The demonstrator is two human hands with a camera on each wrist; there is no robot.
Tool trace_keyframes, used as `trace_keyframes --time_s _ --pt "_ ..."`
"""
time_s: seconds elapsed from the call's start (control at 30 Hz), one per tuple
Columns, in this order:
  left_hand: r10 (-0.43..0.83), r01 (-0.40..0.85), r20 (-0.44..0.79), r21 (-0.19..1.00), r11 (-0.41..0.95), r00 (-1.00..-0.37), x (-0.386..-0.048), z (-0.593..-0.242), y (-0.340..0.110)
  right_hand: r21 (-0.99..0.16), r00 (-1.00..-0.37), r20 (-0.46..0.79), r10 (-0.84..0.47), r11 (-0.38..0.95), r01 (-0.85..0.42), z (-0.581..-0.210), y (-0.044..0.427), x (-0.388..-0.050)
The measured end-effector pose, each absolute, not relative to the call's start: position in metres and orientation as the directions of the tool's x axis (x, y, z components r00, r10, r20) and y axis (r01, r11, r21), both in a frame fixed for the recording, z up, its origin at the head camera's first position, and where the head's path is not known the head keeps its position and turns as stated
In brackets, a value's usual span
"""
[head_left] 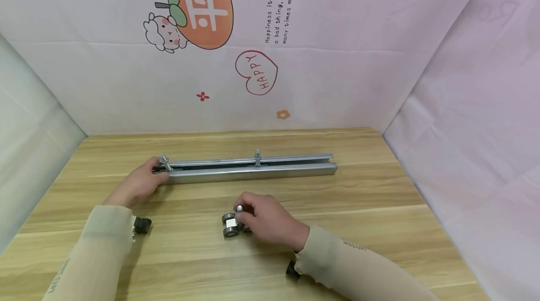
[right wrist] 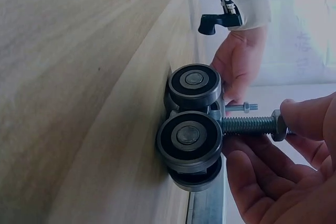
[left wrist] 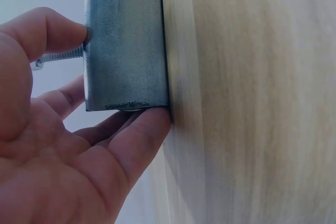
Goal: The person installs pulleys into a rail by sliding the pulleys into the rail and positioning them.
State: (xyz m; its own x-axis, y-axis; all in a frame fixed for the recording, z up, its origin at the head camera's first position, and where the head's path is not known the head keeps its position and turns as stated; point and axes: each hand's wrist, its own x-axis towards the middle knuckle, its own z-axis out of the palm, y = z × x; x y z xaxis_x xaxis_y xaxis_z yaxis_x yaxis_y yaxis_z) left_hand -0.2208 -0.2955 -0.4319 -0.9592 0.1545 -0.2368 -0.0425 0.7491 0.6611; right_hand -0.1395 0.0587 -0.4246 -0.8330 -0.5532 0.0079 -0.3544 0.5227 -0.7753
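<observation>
A silver metal track (head_left: 253, 174) with a slot along its top lies across the table. My left hand (head_left: 139, 183) grips its left end, thumb on the near side and fingers about the end. An upright bolt (head_left: 165, 162) stands in the slot beside that hand, and a second bolt (head_left: 258, 158) rises from the slot further right. In front of the track, my right hand (head_left: 270, 219) holds a roller trolley (head_left: 230, 223) by its threaded bolt (right wrist: 249, 125). Its several black-faced wheels (right wrist: 189, 135) show in the right wrist view, at the table surface.
The wood-grain table (head_left: 190, 263) is bordered by a white printed cloth (head_left: 337, 80) at the back, with more white cloth (head_left: 476, 151) at the right side. Black wrist devices (head_left: 142, 225) hang at both sleeves.
</observation>
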Motion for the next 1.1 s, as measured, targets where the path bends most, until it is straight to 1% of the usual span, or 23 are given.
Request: trace_keyframes --time_s 0.17,0.4,0.7,0.93,1.1 --pt "0.154 -0.044 -0.239 0.661 0.749 -0.959 -0.220 -0.431 -0.296 -0.757 -0.834 0.021 -0.551 0.537 -0.374 -0.424 0.061 -0.140" --pt "0.148 -0.061 -0.257 0.658 0.750 -0.955 -0.219 -0.432 -0.296 -0.758 -0.839 0.011 -0.545 0.542 -0.362 -0.424 0.067 -0.141" --pt "0.148 -0.042 -0.229 0.661 0.749 -0.962 -0.220 -0.431 -0.295 -0.752 -0.850 -0.025 -0.527 0.570 -0.331 -0.421 0.080 -0.144" --pt "0.144 -0.065 -0.261 0.654 0.754 -0.955 -0.221 -0.431 -0.295 -0.745 -0.862 -0.056 -0.503 0.596 -0.300 -0.421 0.092 -0.146" --pt "0.147 -0.077 -0.278 0.659 0.748 -0.949 -0.220 -0.429 -0.294 -0.742 -0.875 -0.052 -0.481 0.605 -0.288 -0.423 0.101 -0.147"
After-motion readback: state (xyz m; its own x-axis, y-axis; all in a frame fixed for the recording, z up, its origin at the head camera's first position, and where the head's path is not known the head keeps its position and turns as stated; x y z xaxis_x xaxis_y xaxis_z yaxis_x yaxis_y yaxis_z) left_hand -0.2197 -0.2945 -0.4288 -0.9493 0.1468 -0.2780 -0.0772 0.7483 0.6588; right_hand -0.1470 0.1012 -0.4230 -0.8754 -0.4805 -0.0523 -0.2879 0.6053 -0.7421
